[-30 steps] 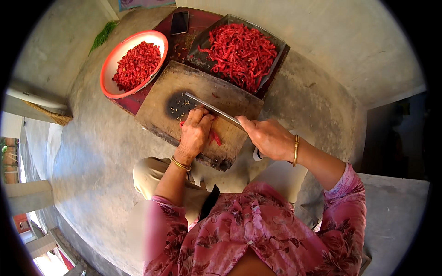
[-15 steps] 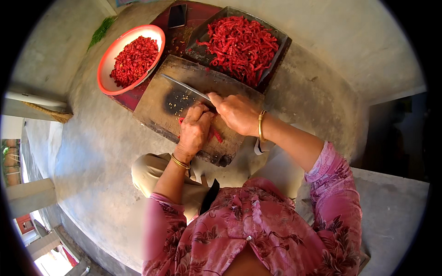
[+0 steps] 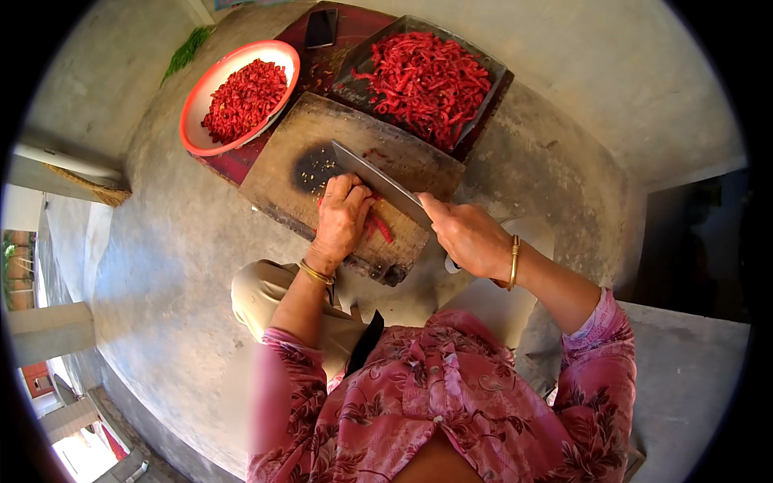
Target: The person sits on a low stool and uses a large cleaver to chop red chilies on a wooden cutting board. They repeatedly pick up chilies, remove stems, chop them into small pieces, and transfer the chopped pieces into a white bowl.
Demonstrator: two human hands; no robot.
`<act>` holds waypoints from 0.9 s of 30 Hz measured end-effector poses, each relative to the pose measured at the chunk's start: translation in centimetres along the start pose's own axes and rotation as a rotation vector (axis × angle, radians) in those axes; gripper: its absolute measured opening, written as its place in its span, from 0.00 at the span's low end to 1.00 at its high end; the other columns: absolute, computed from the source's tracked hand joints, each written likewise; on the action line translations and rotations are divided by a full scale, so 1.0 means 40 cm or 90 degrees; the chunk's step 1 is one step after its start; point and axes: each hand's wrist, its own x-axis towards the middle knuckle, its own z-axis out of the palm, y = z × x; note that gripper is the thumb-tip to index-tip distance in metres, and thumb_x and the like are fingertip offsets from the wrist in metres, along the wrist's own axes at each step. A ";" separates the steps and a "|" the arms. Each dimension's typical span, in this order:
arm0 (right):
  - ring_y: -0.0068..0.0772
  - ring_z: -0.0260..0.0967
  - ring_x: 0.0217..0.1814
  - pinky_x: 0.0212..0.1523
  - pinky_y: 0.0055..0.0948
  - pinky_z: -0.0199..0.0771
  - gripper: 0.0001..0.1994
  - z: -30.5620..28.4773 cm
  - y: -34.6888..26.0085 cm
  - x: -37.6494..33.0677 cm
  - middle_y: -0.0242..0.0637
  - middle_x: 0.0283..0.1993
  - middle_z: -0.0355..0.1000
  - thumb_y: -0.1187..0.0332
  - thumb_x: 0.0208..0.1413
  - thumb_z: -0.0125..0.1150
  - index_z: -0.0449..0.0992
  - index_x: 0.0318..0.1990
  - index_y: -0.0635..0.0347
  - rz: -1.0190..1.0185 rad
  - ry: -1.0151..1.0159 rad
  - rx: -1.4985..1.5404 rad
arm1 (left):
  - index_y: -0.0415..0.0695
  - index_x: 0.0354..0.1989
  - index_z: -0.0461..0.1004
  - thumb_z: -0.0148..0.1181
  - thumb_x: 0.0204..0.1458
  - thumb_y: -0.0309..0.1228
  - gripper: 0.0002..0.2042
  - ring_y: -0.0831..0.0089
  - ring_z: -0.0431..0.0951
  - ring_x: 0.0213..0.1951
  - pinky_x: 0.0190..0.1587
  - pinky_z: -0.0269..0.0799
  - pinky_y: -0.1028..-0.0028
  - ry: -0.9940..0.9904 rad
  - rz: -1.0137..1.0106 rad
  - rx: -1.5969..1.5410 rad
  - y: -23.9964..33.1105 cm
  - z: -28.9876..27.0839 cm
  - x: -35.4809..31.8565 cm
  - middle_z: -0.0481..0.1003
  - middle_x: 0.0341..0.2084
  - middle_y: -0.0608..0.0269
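My right hand [image 3: 472, 235] is closed round the handle of a broad-bladed cleaver [image 3: 378, 182]. Its blade slants up and left over a worn wooden chopping board [image 3: 282, 173], right beside the fingertips of my left hand [image 3: 343, 216]. With curled fingers, my left hand presses red chili peppers [image 3: 378, 227] against the board; their ends stick out on both sides of it. Pale seeds [image 3: 312, 172] are scattered on a dark patch of the wood. A few dark red bits lie behind the blade.
A white basin with an orange-red rim [image 3: 193, 103] holds cut chili pieces at the far left. Behind the board, a dark square tray [image 3: 354, 90] is heaped with whole red chilies. A phone [image 3: 321, 29] lies on the red table [image 3: 282, 36]. A straw broom [image 3: 105, 193] is at the left.
My right hand has moved right and toward me with the cleaver, whose blade now shows its broad side. My left hand stays on the chili peppers.
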 end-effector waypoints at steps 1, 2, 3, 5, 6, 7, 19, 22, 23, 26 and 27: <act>0.52 0.70 0.30 0.29 0.42 0.69 0.27 0.000 -0.002 0.000 0.52 0.30 0.70 0.80 0.48 0.52 0.55 0.57 0.79 0.005 -0.015 -0.021 | 0.39 0.30 0.73 0.63 0.40 0.20 0.08 0.58 0.71 0.37 0.41 0.68 0.66 -0.002 -0.010 -0.005 -0.001 0.002 -0.002 0.70 0.34 0.57; 0.52 0.70 0.29 0.28 0.42 0.69 0.27 -0.005 -0.009 0.003 0.51 0.28 0.70 0.80 0.47 0.51 0.55 0.57 0.79 0.010 -0.030 -0.042 | 0.39 0.30 0.74 0.63 0.40 0.20 0.08 0.58 0.71 0.37 0.41 0.68 0.66 -0.004 -0.020 -0.009 -0.001 0.004 -0.004 0.70 0.33 0.57; 0.52 0.70 0.28 0.27 0.42 0.69 0.27 -0.011 -0.016 0.007 0.50 0.26 0.70 0.80 0.47 0.51 0.55 0.57 0.80 0.018 -0.048 -0.064 | 0.39 0.30 0.74 0.63 0.40 0.20 0.08 0.58 0.71 0.37 0.41 0.68 0.66 -0.006 -0.031 -0.018 0.001 0.006 -0.004 0.70 0.33 0.57; 0.52 0.70 0.26 0.25 0.43 0.69 0.27 -0.022 -0.032 0.030 0.49 0.24 0.70 0.80 0.46 0.51 0.55 0.56 0.81 0.028 -0.081 -0.075 | 0.39 0.30 0.74 0.63 0.39 0.20 0.08 0.58 0.71 0.36 0.40 0.68 0.66 -0.022 -0.034 0.021 0.002 0.000 -0.005 0.70 0.32 0.57; 0.53 0.70 0.25 0.24 0.43 0.68 0.26 -0.024 -0.038 0.048 0.49 0.22 0.70 0.80 0.46 0.51 0.55 0.55 0.81 0.030 -0.096 -0.080 | 0.39 0.30 0.75 0.64 0.39 0.20 0.08 0.58 0.71 0.36 0.40 0.68 0.67 -0.031 -0.035 0.044 0.002 -0.006 -0.004 0.71 0.31 0.57; 0.54 0.71 0.26 0.25 0.44 0.70 0.22 -0.024 -0.044 0.068 0.50 0.23 0.71 0.81 0.45 0.51 0.57 0.50 0.78 0.030 -0.090 -0.082 | 0.39 0.30 0.75 0.63 0.39 0.20 0.07 0.58 0.71 0.36 0.39 0.69 0.66 -0.026 -0.041 0.027 0.001 -0.006 -0.006 0.71 0.31 0.58; 0.57 0.72 0.32 0.31 0.46 0.73 0.21 0.040 -0.037 0.242 0.57 0.27 0.72 0.77 0.49 0.50 0.60 0.52 0.76 0.017 0.007 -0.071 | 0.38 0.31 0.74 0.59 0.38 0.19 0.09 0.56 0.69 0.37 0.40 0.68 0.64 -0.044 -0.049 0.018 0.019 -0.010 -0.015 0.69 0.32 0.56; 0.57 0.71 0.30 0.30 0.46 0.71 0.23 0.063 0.018 0.227 0.55 0.26 0.71 0.79 0.48 0.51 0.60 0.54 0.76 -0.036 0.077 -0.039 | 0.38 0.31 0.74 0.58 0.38 0.18 0.09 0.56 0.70 0.38 0.42 0.69 0.65 -0.009 -0.029 -0.014 0.003 0.001 -0.022 0.70 0.34 0.56; 0.57 0.71 0.30 0.30 0.47 0.70 0.23 0.067 0.035 0.217 0.55 0.26 0.71 0.80 0.48 0.51 0.60 0.54 0.75 -0.055 0.095 -0.025 | 0.38 0.31 0.74 0.58 0.38 0.17 0.09 0.56 0.71 0.38 0.42 0.69 0.65 0.001 -0.022 -0.021 0.000 -0.001 -0.025 0.70 0.34 0.55; 0.56 0.70 0.30 0.30 0.47 0.68 0.23 0.037 0.018 0.164 0.55 0.26 0.70 0.80 0.49 0.51 0.60 0.55 0.76 -0.043 0.105 -0.011 | 0.38 0.32 0.73 0.61 0.39 0.18 0.10 0.57 0.72 0.39 0.43 0.70 0.66 0.001 -0.061 -0.021 0.001 -0.005 -0.034 0.71 0.35 0.56; 0.56 0.70 0.30 0.30 0.46 0.68 0.23 0.028 0.011 0.146 0.55 0.26 0.70 0.80 0.49 0.52 0.60 0.55 0.76 -0.034 0.107 -0.011 | 0.38 0.32 0.73 0.61 0.39 0.18 0.09 0.57 0.71 0.38 0.42 0.70 0.65 0.008 -0.067 -0.027 0.002 -0.006 -0.033 0.70 0.34 0.56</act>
